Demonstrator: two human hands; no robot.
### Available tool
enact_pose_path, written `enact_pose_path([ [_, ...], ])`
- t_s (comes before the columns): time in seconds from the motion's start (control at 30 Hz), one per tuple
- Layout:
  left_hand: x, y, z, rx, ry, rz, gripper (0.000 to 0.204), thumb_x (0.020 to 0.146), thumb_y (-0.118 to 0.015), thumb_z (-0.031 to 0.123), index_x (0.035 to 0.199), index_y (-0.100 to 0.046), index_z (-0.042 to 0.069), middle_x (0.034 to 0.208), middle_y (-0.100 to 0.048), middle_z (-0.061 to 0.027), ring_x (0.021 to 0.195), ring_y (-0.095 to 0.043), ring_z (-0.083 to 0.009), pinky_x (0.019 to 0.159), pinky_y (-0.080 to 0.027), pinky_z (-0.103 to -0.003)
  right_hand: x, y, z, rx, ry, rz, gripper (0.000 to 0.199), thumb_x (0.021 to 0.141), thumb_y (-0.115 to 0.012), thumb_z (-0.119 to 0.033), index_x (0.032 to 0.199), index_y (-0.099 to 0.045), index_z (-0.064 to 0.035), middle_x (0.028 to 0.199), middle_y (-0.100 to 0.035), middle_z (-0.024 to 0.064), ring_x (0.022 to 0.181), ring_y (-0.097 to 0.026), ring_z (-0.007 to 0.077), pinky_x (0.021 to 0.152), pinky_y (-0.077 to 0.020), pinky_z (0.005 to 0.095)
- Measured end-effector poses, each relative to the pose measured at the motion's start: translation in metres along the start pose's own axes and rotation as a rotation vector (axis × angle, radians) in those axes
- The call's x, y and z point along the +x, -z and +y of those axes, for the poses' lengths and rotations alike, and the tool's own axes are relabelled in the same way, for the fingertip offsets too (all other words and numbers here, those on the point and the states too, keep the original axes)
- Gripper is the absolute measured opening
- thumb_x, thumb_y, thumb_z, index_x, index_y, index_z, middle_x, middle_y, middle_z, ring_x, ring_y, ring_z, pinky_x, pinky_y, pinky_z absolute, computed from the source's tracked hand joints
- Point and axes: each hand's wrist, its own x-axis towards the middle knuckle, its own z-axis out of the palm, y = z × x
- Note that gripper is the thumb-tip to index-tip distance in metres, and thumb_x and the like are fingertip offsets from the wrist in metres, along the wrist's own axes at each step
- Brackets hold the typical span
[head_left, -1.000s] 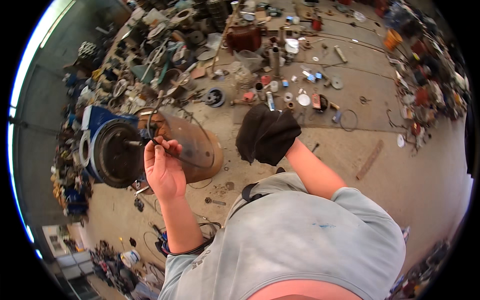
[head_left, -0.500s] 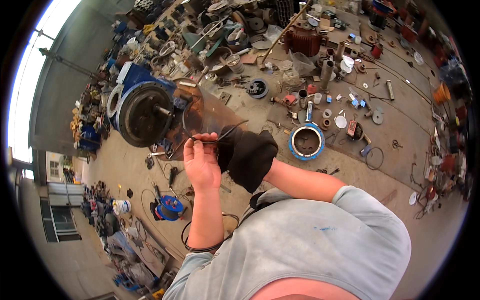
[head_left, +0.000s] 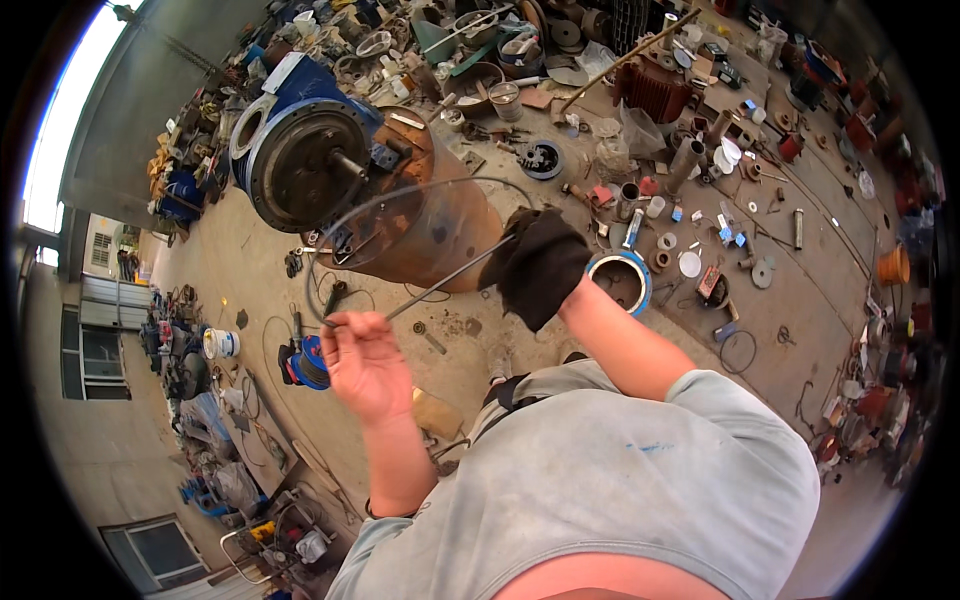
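Observation:
A thin grey rubber-like cord (head_left: 440, 284) bows out in a wide loop between my hands. My bare left hand (head_left: 368, 365) pinches it at the lower left end of the loop, fingertips together. At the other side my right hand (head_left: 540, 268), covered by a dark brown glove or cloth, is closed around the cord; its fingers are partly hidden. Behind the loop lies a large rusty cylinder (head_left: 445, 215). On its left end rests a blue machine housing (head_left: 310, 165) with a round dark face and a protruding shaft. Both hands hang above the floor, apart from these.
A blue-rimmed ring flange (head_left: 640, 295) lies just beyond my right wrist. Below the housing sits a blue reel (head_left: 312, 365), with a white bucket (head_left: 221, 343) farther left. Scattered metal parts cover the right side, near a rusty finned motor (head_left: 655, 92) and an orange bucket (head_left: 893, 266).
My hands have moved apart, the left one down and left, the right one up and right. The cord has spread into a wide loop. The view has shifted slightly.

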Motion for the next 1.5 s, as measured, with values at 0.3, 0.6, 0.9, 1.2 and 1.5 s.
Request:
enact_pose_path([
  [0.3,0.031,0.053,-0.026,-0.23,0.512,-0.027,0.042,0.113,-0.035,0.027,0.14,-0.056,0.002,0.142,-0.062,-0.0137,0.121,-0.062,-0.0268,0.103,-0.048,-0.042,-0.001,0.008,0.024,0.374,0.105,0.162,0.006,0.085,-0.069,-0.013,0.084,-0.063,-0.0105,0.077,-0.06,0.0024,0.071,-0.062,0.0216,0.066,-0.0505,0.0358],
  [0.6,-0.007,-0.002,-0.07,1.068,0.467,-0.249,0.033,0.108,-0.053,0.013,0.133,-0.063,-0.008,0.123,-0.074,-0.011,0.113,-0.07,-0.0201,0.098,-0.051,-0.03,-0.003,0.012,-0.051,0.027,0.301,0.425,0.006,0.082,-0.071,-0.008,0.085,-0.067,-0.0103,0.073,-0.06,0.0027,0.066,-0.06,0.0189,0.059,-0.0486,0.0319],
  [0.9,-0.037,-0.043,-0.11,1.0,0.326,-0.303,0.027,0.101,-0.059,0.012,0.123,-0.068,0.0,0.109,-0.075,-0.0217,0.097,-0.074,-0.0346,0.085,-0.056,-0.039,-0.01,-0.027,-0.016,-1.267,-0.116,0.207,0.014,0.091,-0.061,-0.023,0.101,-0.067,-0.0141,0.1,-0.066,0.0065,0.096,-0.065,0.0264,0.085,-0.0525,0.0377],
  [1.2,-0.016,-0.044,-0.036,1.164,-0.086,-0.354,0.034,0.094,-0.07,0.003,0.128,-0.068,0.001,0.099,-0.078,-0.009,0.082,-0.07,-0.0163,0.078,-0.055,-0.031,-0.01,0.034,-0.1,-0.868,0.196,0.077,0.024,0.075,-0.068,-0.031,0.079,-0.062,-0.008,0.073,-0.06,0.0086,0.073,-0.066,0.0304,0.067,-0.0494,0.0421],
  [1.5,0.016,-0.014,-0.033,1.18,0.007,-0.298,0.016,0.095,-0.071,0.007,0.109,-0.073,-0.001,0.098,-0.075,-0.0128,0.087,-0.071,-0.0231,0.08,-0.054,-0.033,0.008,0.028,-0.134,0.138,0.459,0.16,0.018,0.07,-0.076,-0.018,0.072,-0.061,-0.0083,0.067,-0.057,0.0058,0.065,-0.061,0.0254,0.061,-0.0484,0.0352],
])
